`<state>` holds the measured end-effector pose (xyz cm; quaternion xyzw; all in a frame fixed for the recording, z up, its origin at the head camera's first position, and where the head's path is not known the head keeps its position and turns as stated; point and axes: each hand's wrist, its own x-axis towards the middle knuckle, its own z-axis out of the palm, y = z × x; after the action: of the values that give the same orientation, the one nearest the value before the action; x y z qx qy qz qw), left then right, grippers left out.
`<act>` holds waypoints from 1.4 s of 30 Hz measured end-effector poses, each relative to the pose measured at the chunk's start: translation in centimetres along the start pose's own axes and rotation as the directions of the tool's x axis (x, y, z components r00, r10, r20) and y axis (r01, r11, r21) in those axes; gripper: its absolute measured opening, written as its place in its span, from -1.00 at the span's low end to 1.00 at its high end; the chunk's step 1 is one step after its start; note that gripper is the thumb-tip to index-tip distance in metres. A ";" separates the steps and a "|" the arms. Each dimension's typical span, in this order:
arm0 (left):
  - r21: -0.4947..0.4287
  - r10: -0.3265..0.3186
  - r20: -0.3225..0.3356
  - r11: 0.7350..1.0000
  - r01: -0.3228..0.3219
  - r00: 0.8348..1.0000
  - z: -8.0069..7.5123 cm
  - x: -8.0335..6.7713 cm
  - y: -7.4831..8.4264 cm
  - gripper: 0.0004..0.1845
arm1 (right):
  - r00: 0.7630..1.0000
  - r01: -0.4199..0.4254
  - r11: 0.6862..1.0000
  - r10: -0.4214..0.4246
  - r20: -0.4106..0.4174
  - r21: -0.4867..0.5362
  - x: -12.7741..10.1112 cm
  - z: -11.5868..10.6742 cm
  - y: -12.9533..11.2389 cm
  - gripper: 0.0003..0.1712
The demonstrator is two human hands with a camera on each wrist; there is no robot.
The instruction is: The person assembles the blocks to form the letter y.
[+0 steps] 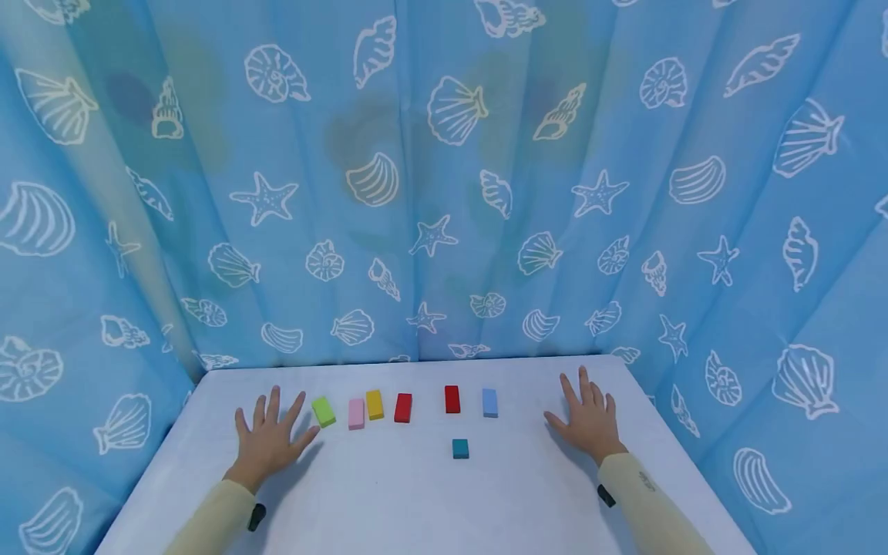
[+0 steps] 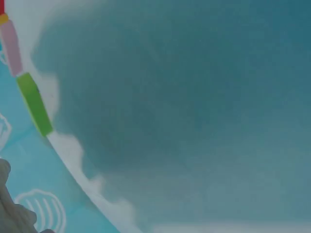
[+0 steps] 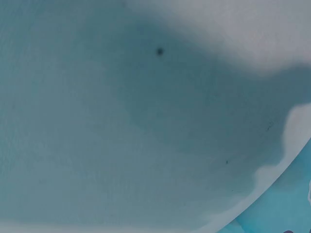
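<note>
On white tabletop (image 1: 416, 501): left hand (image 1: 269, 441) flat, fingers spread, beside small green rectangular block (image 1: 323, 412); right hand (image 1: 590, 420) flat, fingers spread, near light-blue rectangular block (image 1: 489, 402).

White table (image 1: 416, 501) in my feed, row of little blocks on it: green (image 1: 323, 412), pink (image 1: 356, 414), yellow (image 1: 375, 405), two red (image 1: 403, 408) (image 1: 452, 399), light blue (image 1: 489, 402), teal one (image 1: 461, 449) nearer me, both hands (image 1: 267, 443) (image 1: 590, 422) flat on top
</note>
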<state>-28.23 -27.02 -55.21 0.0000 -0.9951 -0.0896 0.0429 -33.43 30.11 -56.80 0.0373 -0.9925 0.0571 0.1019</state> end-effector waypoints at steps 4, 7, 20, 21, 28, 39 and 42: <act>0.013 0.015 -0.018 1.000 -0.015 1.000 0.3 -0.3 1.5 -0.13 | 1.000 -0.009 1.000 0.009 0.015 0.008 -0.2 -0.1 -0.5 0.05; 0.021 0.058 -0.020 0.998 -0.058 0.998 0.5 -0.3 3.0 -0.14 | 0.999 -0.023 1.000 0.023 0.031 0.010 -0.2 -0.1 -0.8 0.05; -0.079 0.194 -0.065 0.977 -0.199 0.979 0.8 -0.6 10.0 -0.20 | 0.999 -0.021 0.999 0.019 0.047 0.035 0.2 0.7 -2.6 0.03; -0.089 0.197 -0.065 0.975 -0.202 0.978 0.9 -0.6 10.5 -0.22 | 0.998 -0.024 0.999 0.022 0.055 0.036 0.2 0.7 -2.9 0.03; -0.203 0.237 -0.044 0.949 -0.241 0.971 1.1 -0.8 13.8 -0.28 | 0.996 -0.032 0.997 0.026 0.082 0.070 0.2 0.4 -4.3 0.01; -0.543 0.342 0.076 0.802 -0.249 0.937 2.0 -0.1 18.5 -0.48 | 0.990 -0.058 0.993 0.044 0.135 0.104 0.9 0.5 -6.0 0.01; -0.598 0.337 0.124 0.776 -0.201 0.933 2.6 0.1 19.7 -0.52 | 0.989 -0.057 0.992 0.041 0.143 0.113 1.1 0.8 -6.7 0.00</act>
<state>-28.42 -7.13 -54.26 -0.1662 -0.9087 -0.3783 -0.0589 -34.11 23.34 -56.62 0.0228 -0.9927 0.1149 0.0282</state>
